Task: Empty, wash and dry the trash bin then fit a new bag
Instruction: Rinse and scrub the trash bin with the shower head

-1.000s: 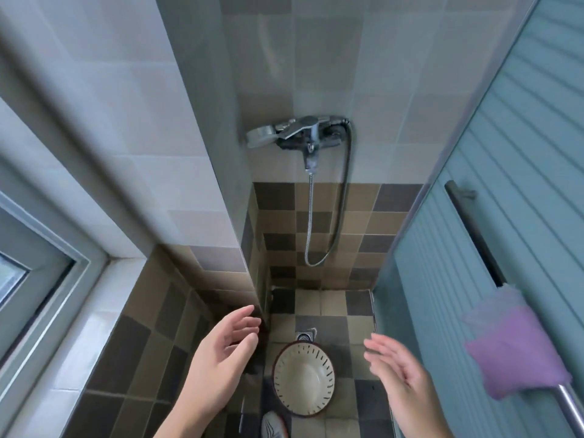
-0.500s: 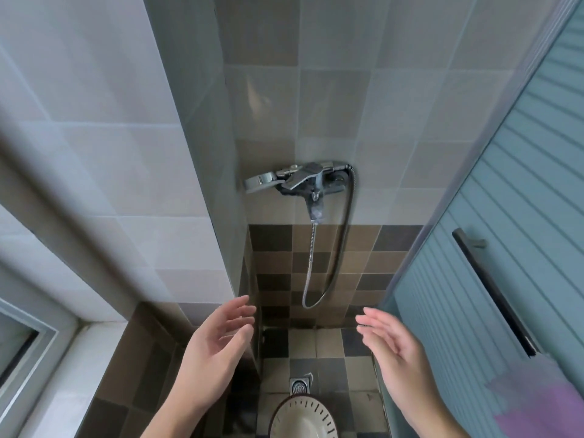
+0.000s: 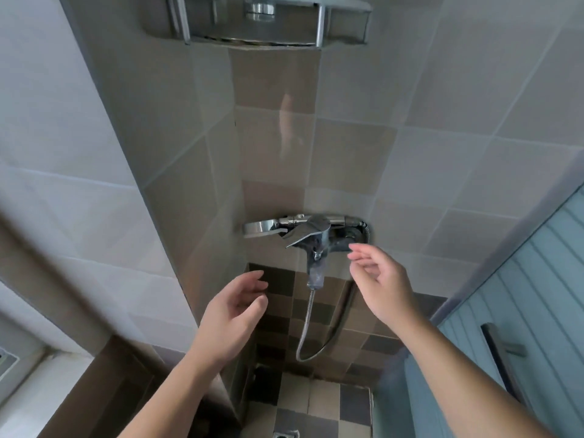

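Head view shows both hands raised and released, holding nothing: the right hand (image 3: 380, 281) just beside the shower mixer tap (image 3: 313, 237) on the far tiled wall, the left hand (image 3: 232, 314) lower left, and no trash bin visible.

chrome shower mixer (image 3: 311, 233) on tiled wall | hose (image 3: 319, 327) looping below | wire shelf (image 3: 257, 22) above
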